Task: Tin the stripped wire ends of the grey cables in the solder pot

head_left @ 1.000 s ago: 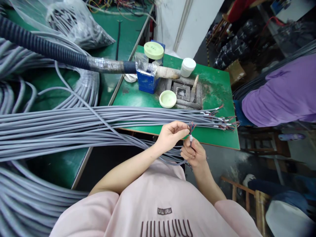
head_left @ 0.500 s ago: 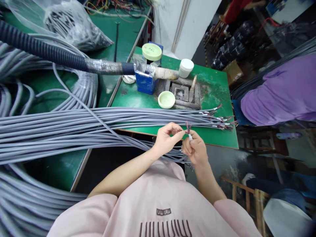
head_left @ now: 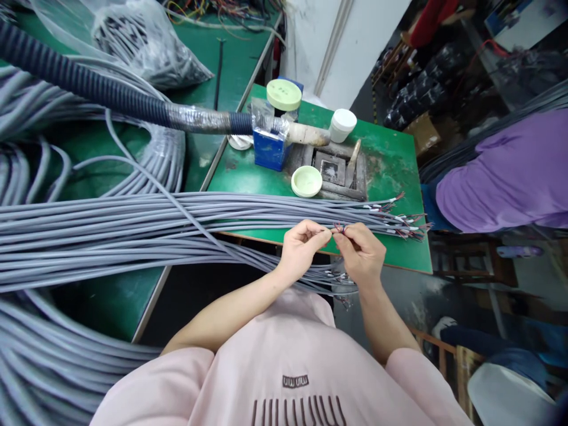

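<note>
My left hand (head_left: pixel 304 248) and my right hand (head_left: pixel 359 251) meet above the table's front edge. Their fingertips pinch the thin coloured cores (head_left: pixel 339 228) at a stripped end of one grey cable. The white sleeve on that end is hidden by my right fingers. Just beyond my hands, a long bundle of grey sheathed cables (head_left: pixel 133 222) runs across the table. Its stripped ends (head_left: pixel 393 218) fan out to the right, with red and white wires showing. Further loose cable ends (head_left: pixel 341 277) hang below my right wrist.
Large grey cable coils (head_left: pixel 57 148) and a corrugated hose (head_left: pixel 146 112) lie to the left. A blue box (head_left: pixel 269 148), pale green lid (head_left: pixel 306 181), white jar (head_left: pixel 342 125) and metal tray (head_left: pixel 332 168) stand on the green table (head_left: pixel 390 160). A person in a purple top (head_left: pixel 501 183) works at the right.
My right hand has moved up and now covers the white sleeve. Both hands have drawn closer, and the fingertips now pinch the thin coloured cores together.
</note>
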The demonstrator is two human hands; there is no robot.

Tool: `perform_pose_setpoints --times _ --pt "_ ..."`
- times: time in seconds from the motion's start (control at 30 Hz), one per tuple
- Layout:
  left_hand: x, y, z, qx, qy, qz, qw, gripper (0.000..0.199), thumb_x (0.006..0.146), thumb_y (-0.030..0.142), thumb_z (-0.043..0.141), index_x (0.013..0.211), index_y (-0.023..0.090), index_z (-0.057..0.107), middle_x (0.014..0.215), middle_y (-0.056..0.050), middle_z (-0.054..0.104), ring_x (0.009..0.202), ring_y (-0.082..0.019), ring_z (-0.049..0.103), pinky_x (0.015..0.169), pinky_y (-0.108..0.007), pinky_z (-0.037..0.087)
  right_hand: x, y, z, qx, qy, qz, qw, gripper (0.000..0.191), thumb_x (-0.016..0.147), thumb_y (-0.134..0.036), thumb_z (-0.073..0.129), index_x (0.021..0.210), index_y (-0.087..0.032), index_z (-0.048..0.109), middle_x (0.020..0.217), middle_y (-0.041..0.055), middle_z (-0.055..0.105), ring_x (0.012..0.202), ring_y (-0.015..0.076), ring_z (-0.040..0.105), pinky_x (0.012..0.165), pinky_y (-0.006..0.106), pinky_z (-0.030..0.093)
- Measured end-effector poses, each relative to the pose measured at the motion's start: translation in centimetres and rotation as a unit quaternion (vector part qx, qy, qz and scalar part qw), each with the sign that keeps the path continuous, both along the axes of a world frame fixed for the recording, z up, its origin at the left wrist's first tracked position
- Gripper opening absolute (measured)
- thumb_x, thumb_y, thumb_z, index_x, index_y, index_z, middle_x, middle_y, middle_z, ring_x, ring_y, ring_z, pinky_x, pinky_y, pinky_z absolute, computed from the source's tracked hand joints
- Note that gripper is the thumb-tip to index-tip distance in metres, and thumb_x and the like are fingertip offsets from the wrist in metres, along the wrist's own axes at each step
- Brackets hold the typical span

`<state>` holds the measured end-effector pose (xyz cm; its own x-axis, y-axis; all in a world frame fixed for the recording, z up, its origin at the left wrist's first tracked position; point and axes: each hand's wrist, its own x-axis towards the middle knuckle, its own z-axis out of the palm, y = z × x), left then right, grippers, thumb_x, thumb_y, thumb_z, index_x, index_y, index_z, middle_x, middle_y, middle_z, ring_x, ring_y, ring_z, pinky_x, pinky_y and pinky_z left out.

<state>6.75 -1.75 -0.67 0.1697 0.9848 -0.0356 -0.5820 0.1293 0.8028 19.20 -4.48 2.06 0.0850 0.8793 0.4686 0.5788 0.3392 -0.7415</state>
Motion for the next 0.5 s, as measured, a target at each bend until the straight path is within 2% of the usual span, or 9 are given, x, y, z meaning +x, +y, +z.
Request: perform_pose_setpoints --times 0.07,0.2,0.3,0.33,0.4,0.5 --pt "-0.4 0.3 -0.2 0.01 0.008 0.018 1.0 0.021 0.07 0.034 0.076 0.069 0.016 0.064 0.061 0.002 0.063 0.055 -0.007 0.053 0.056 -0.019 0.044 -0.1 0.9 0.7 0.019 -0.048 0.021 0.998 0.009 0.084 -0.024 0.061 0.08 -0.022 0.068 0.074 0.0016 0.065 0.069 0.015 0.058 0.064 0.03 0.047" --pt "-1.9 1.3 -0.5 0.031 0.058 0.065 0.996 0.023 0.075 0.039 0.072 0.074 0.017 0.065 0.065 0.001 0.065 0.057 -0.009 0.055 0.058 -0.022 0.045 -0.6 3.9 2.5 -0.001 -0.107 0.07 0.992 0.013 0.085 -0.024 0.06 0.074 -0.02 0.066 0.068 0.0004 0.061 0.064 0.0134 0.055 0.061 0.028 0.044" --pt "-3.8 2.4 -1.0 0.101 0.174 0.115 0.973 0.021 0.08 0.038 0.066 0.075 0.017 0.063 0.068 0.0 0.065 0.062 -0.011 0.056 0.062 -0.025 0.045 -0.4 7.0 3.4 -0.024 -0.137 0.076 0.987 0.017 0.083 -0.024 0.061 0.066 -0.018 0.064 0.063 -0.0007 0.056 0.06 0.0121 0.051 0.059 0.027 0.04" --pt "-4.5 2.8 -1.4 0.144 0.233 0.13 0.953 0.02 0.082 0.036 0.064 0.075 0.017 0.063 0.069 -0.001 0.065 0.064 -0.011 0.056 0.064 -0.026 0.045 -0.3 8.2 3.5 -0.033 -0.148 0.072 0.986 0.019 0.082 -0.024 0.061 0.064 -0.018 0.063 0.061 -0.001 0.054 0.059 0.0118 0.05 0.058 0.026 0.038" --pt "-5.4 3.4 -2.3 0.234 0.349 0.149 0.895 0.017 0.085 0.031 0.061 0.074 0.018 0.063 0.069 -0.001 0.064 0.066 -0.013 0.055 0.067 -0.028 0.044 0.0 10.5 3.3 -0.057 -0.181 0.072 0.979 0.022 0.08 -0.025 0.06 0.059 -0.017 0.062 0.059 -0.001 0.052 0.057 0.0117 0.049 0.057 0.026 0.035" --pt "-6.1 4.0 -3.7 0.319 0.455 0.158 0.817 0.014 0.087 0.027 0.057 0.077 0.018 0.063 0.069 -0.001 0.065 0.068 -0.014 0.055 0.068 -0.03 0.04 0.0 13.5 2.7 -0.1 -0.251 0.079 0.959 0.023 0.077 -0.025 0.059 0.056 -0.016 0.062 0.06 0.0004 0.054 0.058 0.0125 0.049 0.057 0.027 0.033"
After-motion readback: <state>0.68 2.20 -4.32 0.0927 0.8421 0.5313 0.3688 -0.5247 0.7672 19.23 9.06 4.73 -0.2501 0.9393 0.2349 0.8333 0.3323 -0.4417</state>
